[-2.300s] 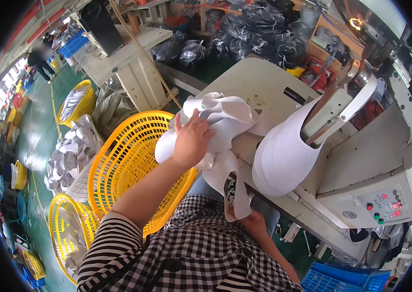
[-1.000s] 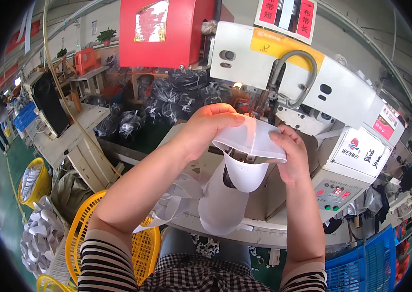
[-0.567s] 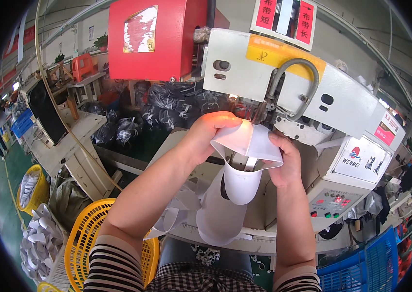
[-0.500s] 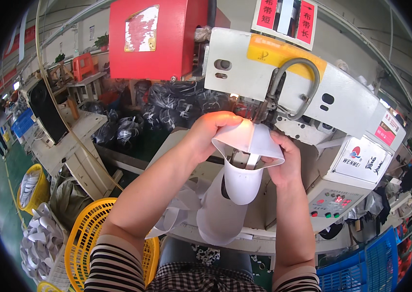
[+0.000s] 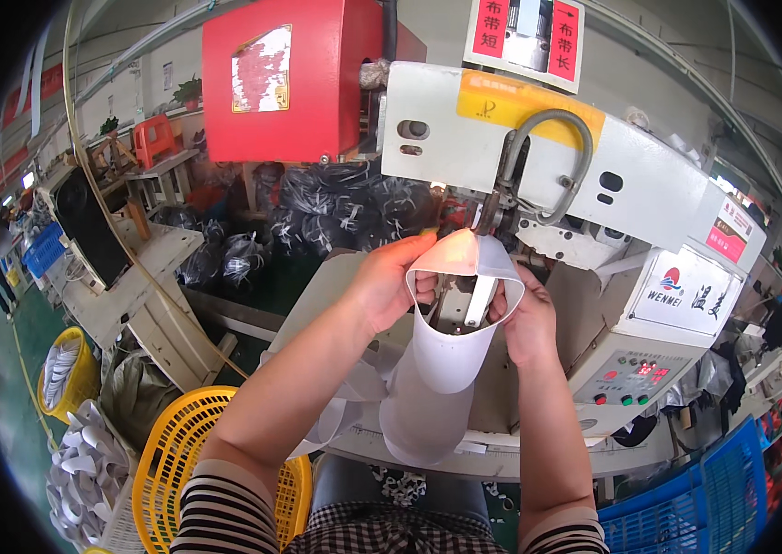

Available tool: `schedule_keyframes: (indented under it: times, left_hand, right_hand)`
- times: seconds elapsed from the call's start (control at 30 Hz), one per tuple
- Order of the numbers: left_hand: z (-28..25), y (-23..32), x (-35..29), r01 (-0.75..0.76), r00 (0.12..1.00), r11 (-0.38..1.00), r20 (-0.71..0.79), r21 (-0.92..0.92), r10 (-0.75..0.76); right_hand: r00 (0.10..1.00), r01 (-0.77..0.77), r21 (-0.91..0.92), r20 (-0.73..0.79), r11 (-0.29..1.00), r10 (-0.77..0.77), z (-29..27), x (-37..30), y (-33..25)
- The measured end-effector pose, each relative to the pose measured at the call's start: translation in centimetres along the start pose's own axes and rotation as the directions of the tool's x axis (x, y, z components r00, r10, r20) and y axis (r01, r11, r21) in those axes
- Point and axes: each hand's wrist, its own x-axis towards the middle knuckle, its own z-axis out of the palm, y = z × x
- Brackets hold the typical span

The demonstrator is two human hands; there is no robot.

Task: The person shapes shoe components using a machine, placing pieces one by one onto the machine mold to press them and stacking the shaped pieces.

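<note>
A white curved piece (image 5: 451, 362), bent into a loop like a shoe upper, sits around the machine's metal post (image 5: 451, 309). Its top edge lies just under the working head (image 5: 489, 217) of a large white sewing-type machine (image 5: 446, 134), lit by an orange glow. My left hand (image 5: 386, 286) grips the loop's left side, with fingertips curled inside the rim. On the other side my right hand (image 5: 529, 319) pinches the right rim. Below hang further white loops (image 5: 418, 415), joined in a string, over the edge of the machine table (image 5: 492, 462).
A red box (image 5: 280, 83) stands behind the machine; its control panel (image 5: 636, 374) is at right. Yellow baskets (image 5: 178, 434) and a heap of white pieces (image 5: 86, 471) lie at left. Blue crates (image 5: 686, 499) stand at lower right. Black bags (image 5: 317, 198) are piled behind.
The white piece has turned and tilted between my hands, so its opening now shows more of the metal post. My left fingertips have come into view inside the rim. My right hand has moved slightly lower.
</note>
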Motion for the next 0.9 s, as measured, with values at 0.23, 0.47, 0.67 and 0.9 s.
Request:
schedule_keyframes:
  times: [0.23, 0.47, 0.67, 0.9]
  left_hand:
    - [-0.4, -0.7, 0.6, -0.035, 0.999, 0.999, 0.008, -0.013, 0.035]
    - [-0.8, -1.0, 0.8, 0.011, 1.0, 0.998, 0.014, -0.065, -0.01]
    - [-0.3, -1.0, 0.0, 0.073, 0.995, 0.996, -0.058, -0.044, -0.075]
    - [1.3, -2.9, -2.3, -0.054, 0.968, 0.993, -0.24, 0.105, 0.078]
  right_hand:
    - [0.994, 0.008, -0.091, -0.112, 0.996, -0.018, 0.3, 0.1, 0.4]
    - [0.995, 0.032, 0.001, -0.089, 0.999, -0.032, 0.4, 0.3, 0.9]
    - [0.985, 0.058, -0.171, -0.15, 0.984, -0.084, 0.4, 0.0, 0.9]
    - [0.948, -0.041, -0.302, -0.312, 0.952, -0.058, 0.7, -0.4, 2.1]
